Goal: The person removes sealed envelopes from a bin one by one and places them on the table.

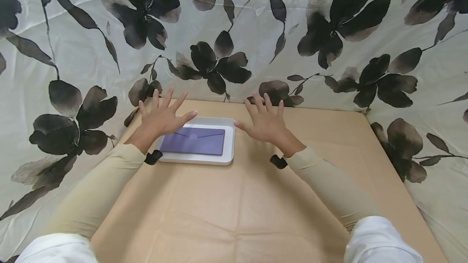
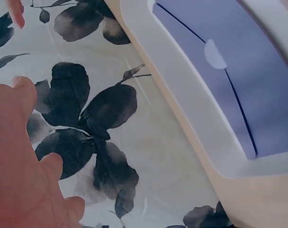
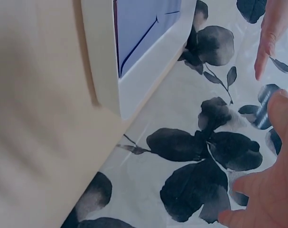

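Observation:
A purple envelope (image 1: 193,144) lies flap side up in a shallow white tray (image 1: 229,141) at the back of the table. A pale round seal (image 2: 215,54) sits on its flap, seen closely in the left wrist view. My left hand (image 1: 161,117) is spread with straight fingers over the tray's left end, holding nothing. To the right of the tray, my right hand (image 1: 266,121) is also spread, its thumb near the tray's right edge in the head view. Neither hand appears to touch the tray or the envelope.
The tan-covered table (image 1: 234,206) has faint creases and shadows from both arms. A white cloth (image 1: 263,23) with dark flowers hangs behind the table and along its sides. Each wrist carries a small black device.

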Motion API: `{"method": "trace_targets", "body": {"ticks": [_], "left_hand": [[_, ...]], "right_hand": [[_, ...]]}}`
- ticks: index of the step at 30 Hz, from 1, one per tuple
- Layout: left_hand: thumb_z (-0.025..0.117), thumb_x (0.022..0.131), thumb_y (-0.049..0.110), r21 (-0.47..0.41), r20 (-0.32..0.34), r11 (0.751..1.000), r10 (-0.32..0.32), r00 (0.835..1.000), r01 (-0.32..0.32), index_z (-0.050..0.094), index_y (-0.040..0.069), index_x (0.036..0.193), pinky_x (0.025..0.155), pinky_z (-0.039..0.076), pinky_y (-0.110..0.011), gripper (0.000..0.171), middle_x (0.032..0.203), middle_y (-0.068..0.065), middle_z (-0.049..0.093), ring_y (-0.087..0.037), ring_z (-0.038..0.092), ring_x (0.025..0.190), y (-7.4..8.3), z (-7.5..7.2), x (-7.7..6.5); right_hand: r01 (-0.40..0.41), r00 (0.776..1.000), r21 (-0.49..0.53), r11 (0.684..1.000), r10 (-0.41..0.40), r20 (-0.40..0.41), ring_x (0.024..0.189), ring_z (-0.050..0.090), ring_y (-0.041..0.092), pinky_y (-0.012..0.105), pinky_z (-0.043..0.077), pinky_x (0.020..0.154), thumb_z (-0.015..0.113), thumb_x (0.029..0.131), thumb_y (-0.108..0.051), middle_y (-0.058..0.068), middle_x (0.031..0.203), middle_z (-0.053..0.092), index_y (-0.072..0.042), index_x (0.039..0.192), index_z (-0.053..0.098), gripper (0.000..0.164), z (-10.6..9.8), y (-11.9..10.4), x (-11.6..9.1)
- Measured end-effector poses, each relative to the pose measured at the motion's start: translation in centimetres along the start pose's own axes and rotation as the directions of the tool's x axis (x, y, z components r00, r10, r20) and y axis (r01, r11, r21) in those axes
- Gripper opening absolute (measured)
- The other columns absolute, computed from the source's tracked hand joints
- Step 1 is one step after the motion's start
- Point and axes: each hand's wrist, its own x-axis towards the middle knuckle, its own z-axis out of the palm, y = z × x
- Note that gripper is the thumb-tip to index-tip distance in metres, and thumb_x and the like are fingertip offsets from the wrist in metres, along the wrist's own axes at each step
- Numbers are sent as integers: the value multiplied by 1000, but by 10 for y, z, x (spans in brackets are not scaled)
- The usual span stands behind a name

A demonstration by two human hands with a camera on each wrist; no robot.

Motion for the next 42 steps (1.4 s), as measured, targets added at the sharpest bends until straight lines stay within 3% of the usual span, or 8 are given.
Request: {"method": "trace_targets", "body": {"ticks": [17,26,34,42], "left_hand": [[28,95,85,13,-34,1000,-13,999,13,7,33,169,114,-12,-84,93,177,-11,-12,-49,-23,158,-17,2,-5],[28,95,85,27,-37,1000,-15,999,16,5,36,169,114,-9,-85,92,177,-10,-13,-49,-22,158,-22,5,-7],[28,95,85,34,-44,999,-15,999,17,3,36,168,114,-10,-84,92,177,-11,-12,-50,-23,157,-27,10,-10],[29,95,85,29,-51,999,-18,999,20,8,34,169,115,-11,-83,92,177,-12,-10,-48,-25,157,-31,13,-12]], "right_hand": [[21,1000,35,999,-21,3,164,-6,40,77,-9,121,33,95,-84,9,178,3,-29,169,13,95,6,-17,5],[21,1000,61,998,-21,7,163,-10,39,75,-11,122,36,96,-82,6,178,-1,-29,169,10,94,9,-23,5],[29,1000,34,999,-29,8,164,-6,40,76,-7,122,31,94,-86,5,178,-1,-30,169,9,96,15,-25,4],[34,999,51,998,-34,5,164,-8,39,75,-12,122,32,94,-86,6,178,1,-30,169,10,96,17,-27,5]]}}
